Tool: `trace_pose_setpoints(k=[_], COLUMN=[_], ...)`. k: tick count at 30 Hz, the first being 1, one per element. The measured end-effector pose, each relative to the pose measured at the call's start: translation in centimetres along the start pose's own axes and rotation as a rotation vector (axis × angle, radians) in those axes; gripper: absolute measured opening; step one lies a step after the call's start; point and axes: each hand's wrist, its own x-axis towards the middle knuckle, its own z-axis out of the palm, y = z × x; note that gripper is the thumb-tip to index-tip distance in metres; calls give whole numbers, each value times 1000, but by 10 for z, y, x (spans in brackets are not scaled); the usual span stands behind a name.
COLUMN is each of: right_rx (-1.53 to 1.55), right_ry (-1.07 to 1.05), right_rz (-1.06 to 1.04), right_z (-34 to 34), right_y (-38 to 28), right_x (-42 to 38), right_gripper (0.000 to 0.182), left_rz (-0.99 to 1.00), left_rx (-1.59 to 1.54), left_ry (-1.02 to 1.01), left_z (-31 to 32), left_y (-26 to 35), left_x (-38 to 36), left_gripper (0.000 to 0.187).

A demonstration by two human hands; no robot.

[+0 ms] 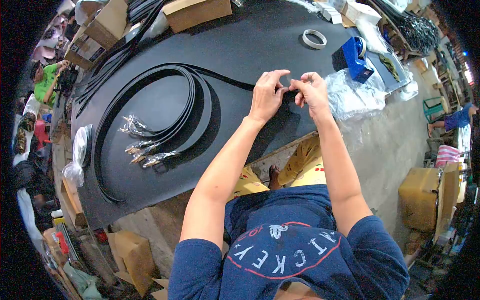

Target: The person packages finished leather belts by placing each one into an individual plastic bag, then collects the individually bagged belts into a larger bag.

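My left hand [267, 96] and my right hand [312, 94] meet over the near edge of the table, fingertips almost touching. Between them shows a small see-through piece [285, 80] that looks like clear tape; both hands pinch at it. A black strap [227, 79] runs from the coil on the left and passes behind my left hand, so its end is hidden. Several coiled black straps [191, 100] lie left of my hands, their metal ends [142, 143] wrapped in clear plastic.
The black tabletop [240, 42] carries a white tape roll [314, 39], a blue tape dispenser [356, 59] and clear plastic bags [352, 95] to the right. Cardboard boxes [197, 12] stand at the back. A person in green [47, 82] is at far left.
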Motion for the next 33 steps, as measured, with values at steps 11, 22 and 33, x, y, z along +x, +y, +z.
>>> trace_pose_setpoints(k=[11, 22, 33], right_rx=[-112, -211, -590], right_ry=[50, 147, 293], right_rz=[-36, -170, -333], right_z=[4, 10, 16], right_y=[1, 23, 31], right_x=[-7, -26, -20], right_gripper=[28, 17, 16], left_rz=[140, 106, 65], left_rx=[186, 199, 105], left_ry=[-32, -93, -293], left_z=[6, 4, -9], left_y=[-10, -12, -21], left_x=[-2, 1, 18], left_gripper=[19, 13, 16])
